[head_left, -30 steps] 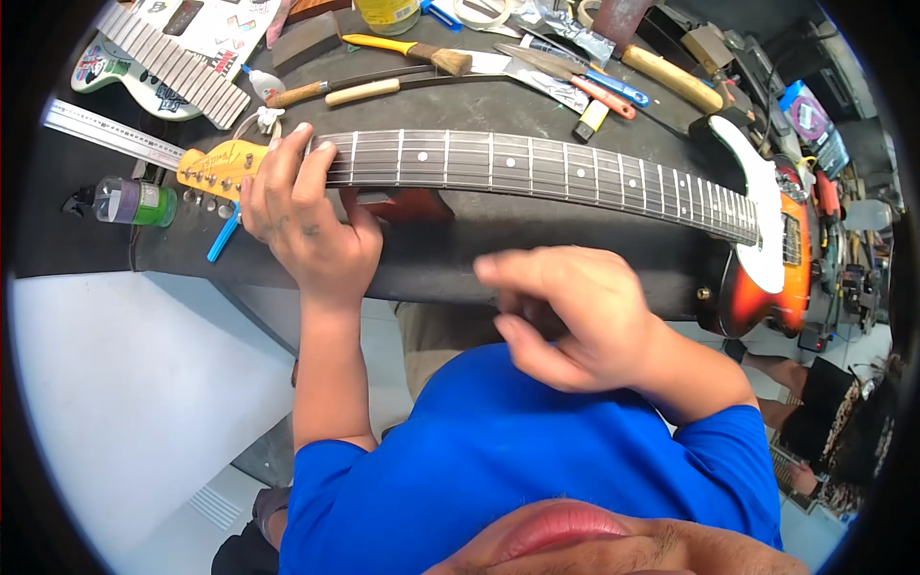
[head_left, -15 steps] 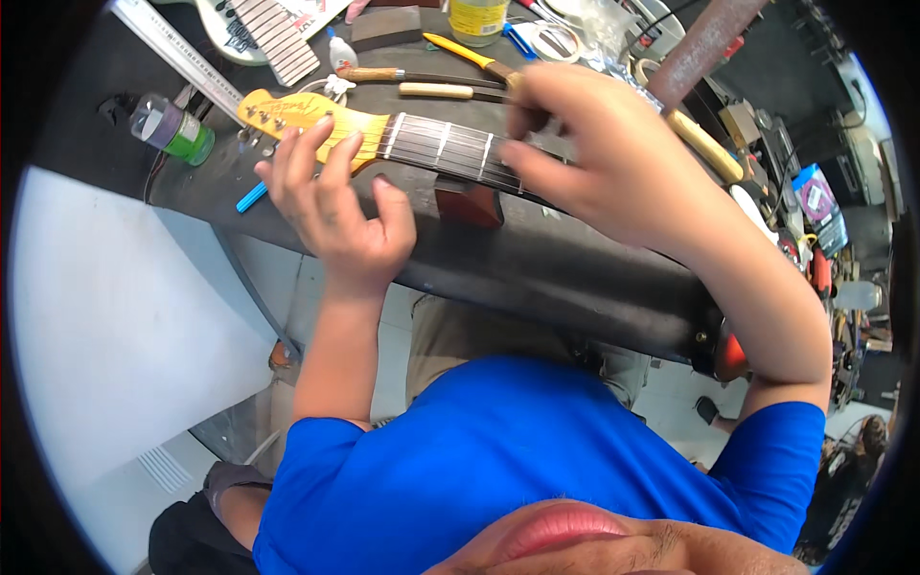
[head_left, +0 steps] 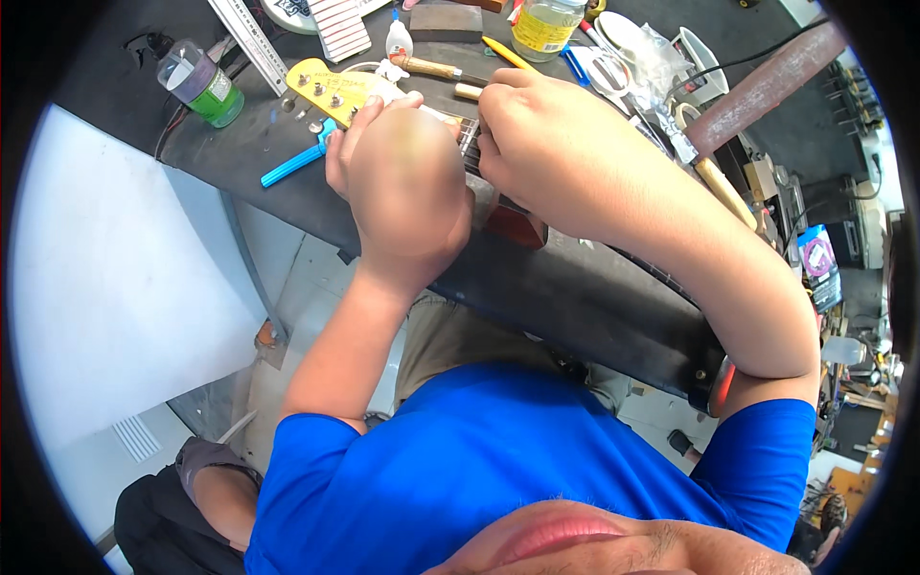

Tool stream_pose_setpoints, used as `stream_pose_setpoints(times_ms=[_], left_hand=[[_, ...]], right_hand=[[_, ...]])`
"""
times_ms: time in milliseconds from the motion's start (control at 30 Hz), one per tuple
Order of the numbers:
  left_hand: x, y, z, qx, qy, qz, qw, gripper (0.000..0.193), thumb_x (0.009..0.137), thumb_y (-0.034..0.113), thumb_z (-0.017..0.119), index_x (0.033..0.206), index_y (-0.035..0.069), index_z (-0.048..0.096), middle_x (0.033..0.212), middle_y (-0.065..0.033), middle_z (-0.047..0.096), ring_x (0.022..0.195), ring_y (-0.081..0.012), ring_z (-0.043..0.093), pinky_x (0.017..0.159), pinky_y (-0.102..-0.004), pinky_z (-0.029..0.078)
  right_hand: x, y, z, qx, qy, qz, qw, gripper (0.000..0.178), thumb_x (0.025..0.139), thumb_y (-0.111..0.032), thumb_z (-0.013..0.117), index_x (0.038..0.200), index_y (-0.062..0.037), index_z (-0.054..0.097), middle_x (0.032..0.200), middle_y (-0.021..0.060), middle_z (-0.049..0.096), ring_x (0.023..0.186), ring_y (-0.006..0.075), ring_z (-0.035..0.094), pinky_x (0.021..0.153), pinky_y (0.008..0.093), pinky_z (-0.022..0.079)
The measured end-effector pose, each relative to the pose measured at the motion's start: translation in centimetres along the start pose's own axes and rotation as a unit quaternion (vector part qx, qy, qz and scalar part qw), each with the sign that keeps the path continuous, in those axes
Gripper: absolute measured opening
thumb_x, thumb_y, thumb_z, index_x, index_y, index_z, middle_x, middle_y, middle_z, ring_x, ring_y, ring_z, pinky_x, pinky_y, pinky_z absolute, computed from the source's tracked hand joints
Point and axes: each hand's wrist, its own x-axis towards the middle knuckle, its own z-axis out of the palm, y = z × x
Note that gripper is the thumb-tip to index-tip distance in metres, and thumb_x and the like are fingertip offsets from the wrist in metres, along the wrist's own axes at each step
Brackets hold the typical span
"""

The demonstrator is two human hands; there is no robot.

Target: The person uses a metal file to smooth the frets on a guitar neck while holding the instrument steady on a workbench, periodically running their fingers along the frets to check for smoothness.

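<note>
Dark, worn covering is spread over the workbench [head_left: 575,287], across which a stringed electric guitar [head_left: 469,136] with a yellow wooden headstock [head_left: 355,88] is laid. Below and right of the headstock, a dark red wedge-like block [head_left: 517,226] is seen under the neck. Just right of the headstock, the left hand [head_left: 407,187] is curled at the neck but blurred over — whether anything is held cannot be told. Farther right, the fingers of the right hand [head_left: 537,134] are bent close together at the fretboard, their tips hidden. If pressure were applied unevenly by the hands, the neck could be rocked on the block; a blue plastic tool [head_left: 297,167], just below the headstock, could be knocked by the left wrist. The guitar's long axis is slanted — headstock toward upper left, body toward lower right, largely hidden. Beyond the headstock, a wooden-handled tool [head_left: 426,66] and a yellow-labelled glass jar [head_left: 546,34] are placed.
</note>
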Motion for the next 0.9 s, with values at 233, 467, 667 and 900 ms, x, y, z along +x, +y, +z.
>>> stream_pose_setpoints(times_ms=[233,467,667,900], left_hand=[[0.2,0.6,-0.6,0.002,-0.018,-0.009,1.0,0.057,0.081,0.011,0.078,0.138,0.016,0.075,0.156,-0.0153,0.064,0.152,-0.0455,0.052,0.13,-0.059,0.031],[0.3,0.5,-0.6,0.014,-0.022,0.0,1.0,0.062,0.079,0.009,0.076,0.141,0.016,0.078,0.156,-0.0128,0.067,0.152,-0.0439,0.053,0.13,-0.0573,0.033],[0.2,-0.3,-1.0,0.017,-0.027,0.011,0.999,0.062,0.077,0.012,0.073,0.139,0.016,0.079,0.157,-0.0134,0.068,0.153,-0.0433,0.052,0.131,-0.0603,0.03],[0.7,0.6,-0.3,0.012,-0.031,0.014,0.999,0.06,0.082,0.007,0.077,0.142,0.013,0.076,0.157,-0.0149,0.068,0.153,-0.0453,0.052,0.132,-0.0584,0.034]], right_hand=[[-0.3,0.5,0.3,-0.031,0.107,-0.082,0.99,0.017,0.102,-0.009,0.065,0.1,0.0071,0.059,0.102,0.0271,0.064,0.098,0.0522,0.069,0.088,0.0578,0.058],[-0.5,0.2,-2.5,0.043,0.003,0.077,0.996,0.018,0.101,-0.014,0.073,0.106,0.0032,0.072,0.101,0.0232,0.075,0.099,0.042,0.075,0.087,0.0512,0.059],[-3.9,7.7,-4.7,0.074,0.052,0.173,0.981,0.024,0.104,-0.022,0.078,0.112,0.0013,0.075,0.091,0.0167,0.072,0.084,0.0268,0.069,0.079,0.044,0.054],[-10.3,16.4,-2.6,-0.066,-0.121,0.266,0.954,0.021,0.103,-0.017,0.076,0.114,0.0007,0.077,0.103,0.0218,0.081,0.097,0.0393,0.078,0.09,0.049,0.059]])
